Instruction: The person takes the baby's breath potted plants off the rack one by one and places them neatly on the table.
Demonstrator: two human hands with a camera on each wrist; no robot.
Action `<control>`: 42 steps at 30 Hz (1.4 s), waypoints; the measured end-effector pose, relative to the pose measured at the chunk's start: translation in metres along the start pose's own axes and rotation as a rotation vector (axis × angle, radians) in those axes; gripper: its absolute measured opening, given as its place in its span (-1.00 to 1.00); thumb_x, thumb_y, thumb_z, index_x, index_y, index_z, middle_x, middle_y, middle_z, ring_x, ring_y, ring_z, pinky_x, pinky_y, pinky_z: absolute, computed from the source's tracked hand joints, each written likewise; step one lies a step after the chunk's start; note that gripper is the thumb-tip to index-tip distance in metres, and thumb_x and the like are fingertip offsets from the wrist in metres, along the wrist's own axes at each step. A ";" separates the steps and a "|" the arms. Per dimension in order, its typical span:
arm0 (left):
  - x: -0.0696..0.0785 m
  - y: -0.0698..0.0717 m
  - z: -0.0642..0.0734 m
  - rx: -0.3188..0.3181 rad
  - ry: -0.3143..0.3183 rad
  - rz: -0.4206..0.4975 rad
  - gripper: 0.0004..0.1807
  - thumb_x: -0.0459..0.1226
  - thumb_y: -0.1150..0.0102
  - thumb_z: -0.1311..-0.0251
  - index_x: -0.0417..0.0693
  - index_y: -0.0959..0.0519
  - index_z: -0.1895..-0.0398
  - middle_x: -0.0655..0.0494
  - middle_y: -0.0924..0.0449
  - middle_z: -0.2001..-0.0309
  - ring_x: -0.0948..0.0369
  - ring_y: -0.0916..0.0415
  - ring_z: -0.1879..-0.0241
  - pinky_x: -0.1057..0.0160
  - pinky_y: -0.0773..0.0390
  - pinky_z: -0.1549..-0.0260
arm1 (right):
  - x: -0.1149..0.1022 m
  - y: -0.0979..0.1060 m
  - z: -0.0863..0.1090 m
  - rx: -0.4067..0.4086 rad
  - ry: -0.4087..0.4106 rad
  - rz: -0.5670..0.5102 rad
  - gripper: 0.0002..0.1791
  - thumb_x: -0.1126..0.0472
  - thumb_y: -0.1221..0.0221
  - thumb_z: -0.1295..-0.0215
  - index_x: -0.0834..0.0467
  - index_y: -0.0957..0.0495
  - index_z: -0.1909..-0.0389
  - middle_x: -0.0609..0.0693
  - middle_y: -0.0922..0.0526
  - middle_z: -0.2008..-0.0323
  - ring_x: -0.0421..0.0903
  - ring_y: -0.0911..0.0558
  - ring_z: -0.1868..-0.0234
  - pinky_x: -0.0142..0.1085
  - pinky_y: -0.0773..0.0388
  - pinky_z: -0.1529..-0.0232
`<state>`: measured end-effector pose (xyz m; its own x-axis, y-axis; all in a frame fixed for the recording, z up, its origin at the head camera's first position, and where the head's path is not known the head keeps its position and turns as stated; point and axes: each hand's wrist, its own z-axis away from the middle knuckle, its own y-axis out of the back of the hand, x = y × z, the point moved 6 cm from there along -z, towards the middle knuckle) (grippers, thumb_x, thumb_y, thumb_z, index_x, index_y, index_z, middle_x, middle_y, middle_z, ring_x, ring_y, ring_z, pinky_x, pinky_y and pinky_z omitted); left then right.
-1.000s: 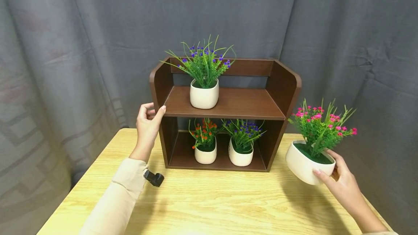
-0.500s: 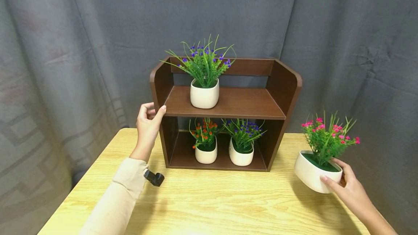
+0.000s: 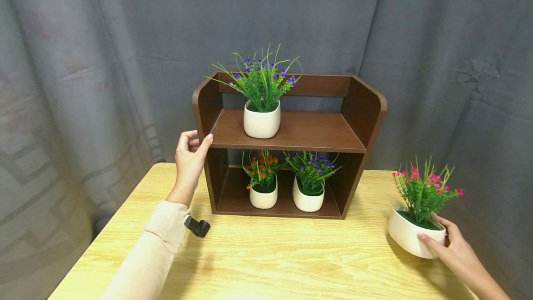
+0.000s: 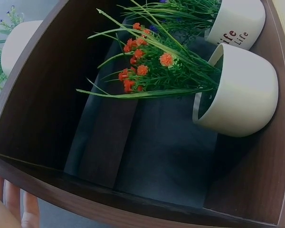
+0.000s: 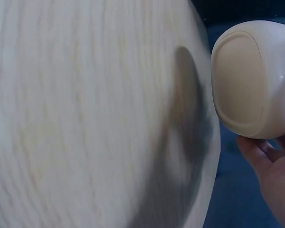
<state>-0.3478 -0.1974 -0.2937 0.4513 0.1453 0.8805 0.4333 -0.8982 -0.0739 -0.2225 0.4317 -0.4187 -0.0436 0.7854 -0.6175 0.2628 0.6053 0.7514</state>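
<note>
My left hand (image 3: 188, 163) grips the left side of a dark brown two-tier shelf (image 3: 320, 131), thumb on its front edge and fingers around the outer side. At the right, my right hand (image 3: 455, 249) holds a white pot of pink flowers (image 3: 412, 237) by its rim and side. That pot is tilted and off the table; its underside shows in the right wrist view. A pot of purple flowers (image 3: 261, 124) stands on the upper tier, left of centre. On the lower tier stand a pot of orange flowers (image 4: 247, 92) and another pot of purple flowers (image 3: 308, 198).
The shelf stands on a light wooden table (image 3: 266, 258), whose right edge (image 5: 213, 175) runs close by the held pot. Grey curtains (image 3: 166, 22) hang behind and at both sides. A black strap device (image 3: 197, 227) is on the left wrist.
My right hand has carried the pot of pink flowers to the right, down and nearer, away from the shelf. The left hand keeps its grip, and the other pots stay in place.
</note>
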 end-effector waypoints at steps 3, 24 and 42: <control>0.000 0.000 0.000 -0.002 0.000 0.003 -0.56 -0.14 -0.37 -0.23 -0.19 -0.49 -0.04 0.11 -0.45 0.27 0.23 -0.42 0.29 0.36 -0.43 0.32 | 0.007 -0.001 0.000 -0.019 -0.018 0.004 -0.13 -0.02 -0.16 -0.42 0.41 0.01 -0.47 0.25 -0.43 0.16 -0.43 -0.34 0.33 -0.49 -0.29 0.41; 0.000 0.002 0.001 0.004 -0.006 0.011 -0.57 -0.13 -0.40 -0.20 -0.12 -0.51 -0.03 0.14 -0.49 0.29 0.23 -0.46 0.29 0.32 -0.44 0.32 | 0.031 -0.003 0.003 -0.235 -0.059 0.074 0.01 -0.07 -0.19 -0.40 0.55 0.16 -0.40 0.67 -0.26 -0.15 0.37 -0.51 -0.01 -0.31 -0.49 0.33; -0.001 0.000 0.000 0.000 -0.012 0.002 -0.57 -0.12 -0.39 -0.21 -0.12 -0.51 -0.03 0.14 -0.49 0.29 0.23 -0.46 0.30 0.32 -0.44 0.33 | 0.034 -0.008 0.007 -0.249 -0.002 0.053 0.03 0.06 -0.29 -0.35 0.67 0.15 -0.34 0.71 -0.26 -0.15 0.04 -0.61 0.06 -0.45 -0.51 0.32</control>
<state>-0.3481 -0.1979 -0.2945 0.4612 0.1486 0.8748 0.4328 -0.8983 -0.0756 -0.2196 0.4525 -0.4469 -0.0338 0.8168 -0.5760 0.0195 0.5767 0.8167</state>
